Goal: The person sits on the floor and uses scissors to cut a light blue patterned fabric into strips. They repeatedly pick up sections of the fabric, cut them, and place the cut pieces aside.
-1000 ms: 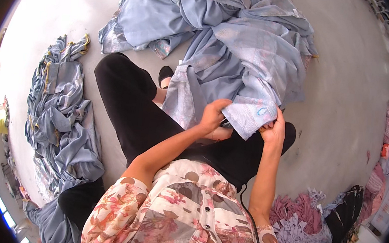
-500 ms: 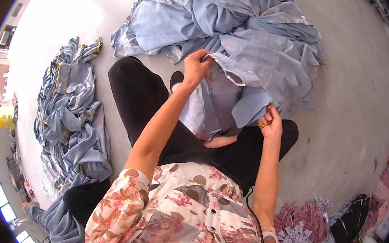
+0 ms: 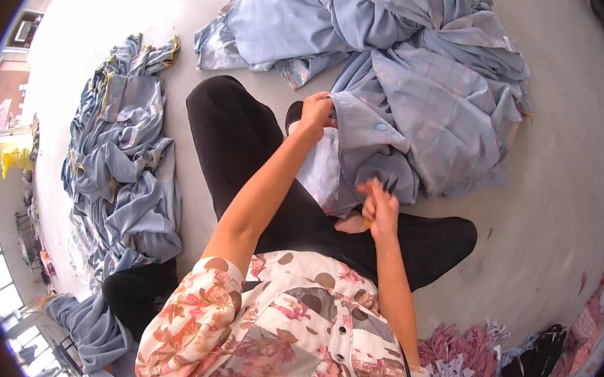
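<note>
My left hand [image 3: 316,115] pinches the edge of a light blue garment piece [image 3: 368,124], which hangs from it in folds between my knees. Beside the lower folds is my right hand [image 3: 381,209], slightly blurred, its fingers curled around what looks like thread snips [image 3: 391,186]. Of these, a dark tip shows above the fingers and a bit of yellow below. The held cloth lies against a large heap of the same light blue, faintly patterned fabric [image 3: 289,24]. Part of my left hand's fingertips is hidden by cloth.
Along my left lies a long pile of blue fabric with yellow edging [image 3: 125,171]. A person's dark-clothed knee [image 3: 135,292] is beside it. Mauve and lilac cloth scraps [image 3: 463,367] are heaped at the lower right. My black-trousered legs [image 3: 231,134] flank the held cloth.
My right hand has let go of the cloth's corner and moved left and down. The cloth now hangs from my left hand, and the view has shifted slightly.
</note>
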Tool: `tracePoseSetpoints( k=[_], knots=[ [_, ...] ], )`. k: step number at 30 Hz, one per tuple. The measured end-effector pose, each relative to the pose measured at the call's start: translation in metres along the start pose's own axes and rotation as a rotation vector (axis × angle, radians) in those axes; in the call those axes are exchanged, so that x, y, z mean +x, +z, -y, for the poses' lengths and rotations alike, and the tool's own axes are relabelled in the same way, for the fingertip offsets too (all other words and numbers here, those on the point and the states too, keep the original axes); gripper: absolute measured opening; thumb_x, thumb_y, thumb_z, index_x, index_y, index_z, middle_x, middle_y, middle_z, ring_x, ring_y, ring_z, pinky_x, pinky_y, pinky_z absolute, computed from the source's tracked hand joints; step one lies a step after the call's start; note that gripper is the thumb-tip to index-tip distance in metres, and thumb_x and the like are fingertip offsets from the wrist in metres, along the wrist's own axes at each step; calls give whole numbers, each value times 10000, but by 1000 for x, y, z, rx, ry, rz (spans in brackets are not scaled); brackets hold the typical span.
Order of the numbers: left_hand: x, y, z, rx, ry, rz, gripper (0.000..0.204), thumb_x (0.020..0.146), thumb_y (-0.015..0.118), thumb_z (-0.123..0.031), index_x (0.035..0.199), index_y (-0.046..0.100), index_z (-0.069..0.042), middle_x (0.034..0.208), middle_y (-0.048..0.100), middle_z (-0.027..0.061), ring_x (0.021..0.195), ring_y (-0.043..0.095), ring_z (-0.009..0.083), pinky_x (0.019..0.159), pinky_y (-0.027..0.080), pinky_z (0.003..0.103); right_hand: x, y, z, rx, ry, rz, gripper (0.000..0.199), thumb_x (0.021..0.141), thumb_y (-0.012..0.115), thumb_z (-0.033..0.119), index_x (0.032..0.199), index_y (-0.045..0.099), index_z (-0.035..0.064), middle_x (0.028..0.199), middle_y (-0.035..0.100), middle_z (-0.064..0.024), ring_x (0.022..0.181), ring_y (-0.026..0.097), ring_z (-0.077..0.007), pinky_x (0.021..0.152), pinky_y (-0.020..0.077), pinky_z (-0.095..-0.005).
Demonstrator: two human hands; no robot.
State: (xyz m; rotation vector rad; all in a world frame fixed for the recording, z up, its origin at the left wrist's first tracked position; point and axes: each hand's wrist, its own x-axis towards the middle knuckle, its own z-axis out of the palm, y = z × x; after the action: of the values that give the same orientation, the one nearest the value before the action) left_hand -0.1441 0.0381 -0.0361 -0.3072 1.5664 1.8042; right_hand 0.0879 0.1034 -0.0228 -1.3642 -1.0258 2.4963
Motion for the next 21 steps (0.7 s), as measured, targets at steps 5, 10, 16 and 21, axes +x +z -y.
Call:
tracePoseSetpoints(
  k=[5, 10, 16, 21],
  knots=[
    [-32, 7, 3, 267, 146, 119, 178, 791, 567, -35, 964, 607, -28, 766, 616, 45, 626, 590, 144, 492, 486, 267, 27, 42, 25, 116, -143, 71, 254, 854, 652, 223, 705, 482, 106, 553, 469, 7, 370, 358, -71, 347, 238, -227],
    [-61, -15, 28, 744, 479, -79, 475, 642, 662, 27, 1092, 526, -45, 849, 588, 54, 797, 567, 165, 725, 474, 286, 18, 21, 53, 88, -222, 63, 192, 827, 680, 151, 730, 520, 104, 610, 490, 24, 427, 374, -56, 364, 275, -214],
    [-138, -4, 57, 406, 441, -101, 208, 726, 678, -80, 879, 541, -44, 784, 544, -7, 708, 515, 80, 635, 417, 226, 12, 7, 54, 32, -200, 73, 176, 828, 675, 146, 754, 523, 98, 639, 484, 29, 423, 360, -54, 364, 273, -218],
    [-159, 9, 46, 401, 513, 42, 140, 810, 663, -93, 935, 618, -49, 749, 552, -19, 668, 503, 53, 582, 401, 208, 9, 4, 58, -19, -190, 56, 162, 835, 666, 147, 780, 525, 89, 651, 486, 28, 410, 356, -56, 362, 270, -217]
  ],
)
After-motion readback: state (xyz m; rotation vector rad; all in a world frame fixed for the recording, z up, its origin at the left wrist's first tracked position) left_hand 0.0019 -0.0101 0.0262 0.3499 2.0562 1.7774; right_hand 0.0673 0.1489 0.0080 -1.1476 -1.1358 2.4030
